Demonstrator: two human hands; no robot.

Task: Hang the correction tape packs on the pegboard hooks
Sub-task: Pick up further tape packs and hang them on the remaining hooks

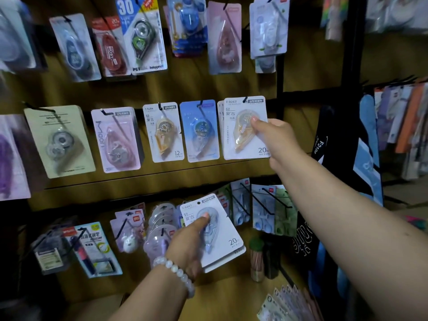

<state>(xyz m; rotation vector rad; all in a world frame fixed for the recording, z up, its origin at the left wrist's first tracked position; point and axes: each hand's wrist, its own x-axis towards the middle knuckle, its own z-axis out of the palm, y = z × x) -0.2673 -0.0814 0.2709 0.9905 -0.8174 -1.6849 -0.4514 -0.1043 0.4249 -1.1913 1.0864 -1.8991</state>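
Orange-tape pack [245, 128] on its hook, pinched by right-hand fingers [256, 120].

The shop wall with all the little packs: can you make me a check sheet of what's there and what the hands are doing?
Surface: brown pegboard with black hooks in three rows.
Job's things: white card pack with an orange correction tape, its hole at the middle-row black hook, more cards behind it; small stack of white card packs with a blue correction tape held low.
Clutter: green tube of wooden sticks below; other stationery packs on the hooks.
Grippers: right hand pinches the orange pack; left hand, in a pale bead bracelet, grips the stack.
Cables: nothing seen.
Surroundings: black rack post, more hanging goods to the right, blurred.
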